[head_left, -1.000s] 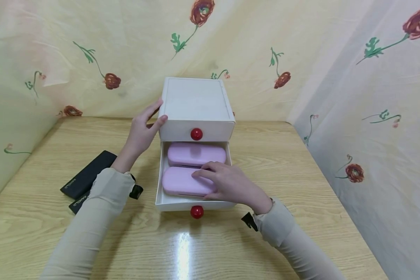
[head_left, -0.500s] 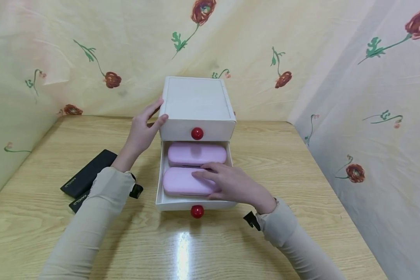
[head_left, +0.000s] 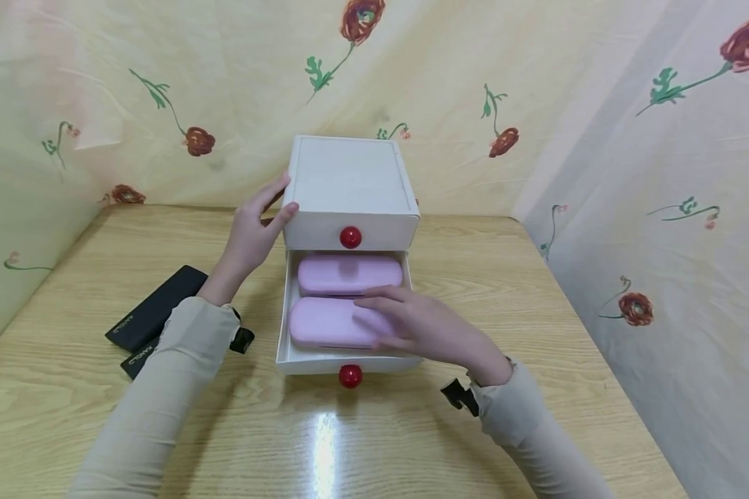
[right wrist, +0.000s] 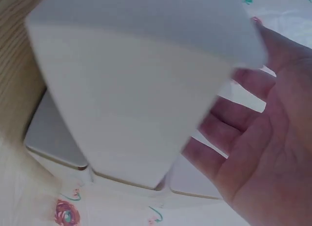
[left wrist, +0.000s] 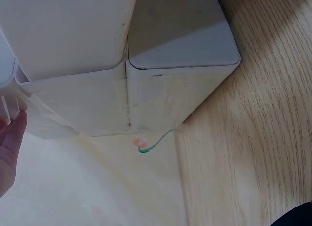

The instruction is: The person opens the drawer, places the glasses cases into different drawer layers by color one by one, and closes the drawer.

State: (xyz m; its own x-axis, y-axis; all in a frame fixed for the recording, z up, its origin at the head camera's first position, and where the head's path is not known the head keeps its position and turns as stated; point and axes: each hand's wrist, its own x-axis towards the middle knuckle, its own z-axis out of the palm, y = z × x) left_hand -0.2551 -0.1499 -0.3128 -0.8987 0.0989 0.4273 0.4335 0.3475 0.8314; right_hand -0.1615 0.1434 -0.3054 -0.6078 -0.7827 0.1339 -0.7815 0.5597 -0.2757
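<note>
Since earlier frame: right grip (head_left: 433,329) shifted slightly rightward over the near lilac case (head_left: 327,322), now released, fingers extended. Left grip (head_left: 252,229) unmoved, unclenched against the white cabinet (head_left: 352,177). Near case and far lilac case (head_left: 324,274) both lie in the pulled-out lower drawer (head_left: 312,367). Judged step: letting go after settling the near case; next calls for withdrawing clear. Near case's long axis: left–right, parallel to drawer front.

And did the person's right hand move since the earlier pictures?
Yes. In the head view, the right hand has shifted slightly to the right, farther from the upper red knob, which sits nearly unchanged.
</note>
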